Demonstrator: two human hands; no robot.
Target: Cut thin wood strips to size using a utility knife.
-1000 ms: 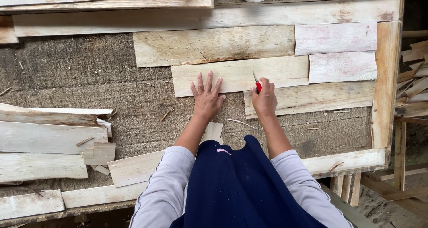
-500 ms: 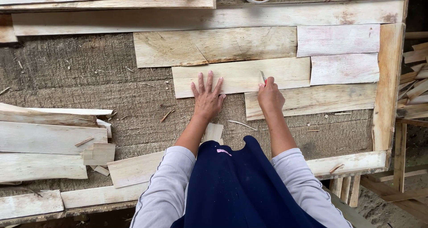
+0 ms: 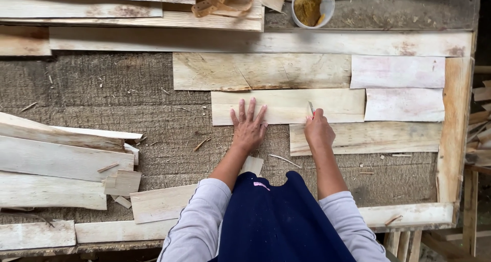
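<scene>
Boards cover the rough workbench; left hand lies flat on a plank, right hand grips a blade.

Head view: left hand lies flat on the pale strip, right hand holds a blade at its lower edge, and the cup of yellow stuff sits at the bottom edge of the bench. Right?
Not quite. The cup sits at the top edge of the bench, as the head view shows. The rest holds: left hand flat on the strip, right hand holding the blade at its lower edge.
</scene>
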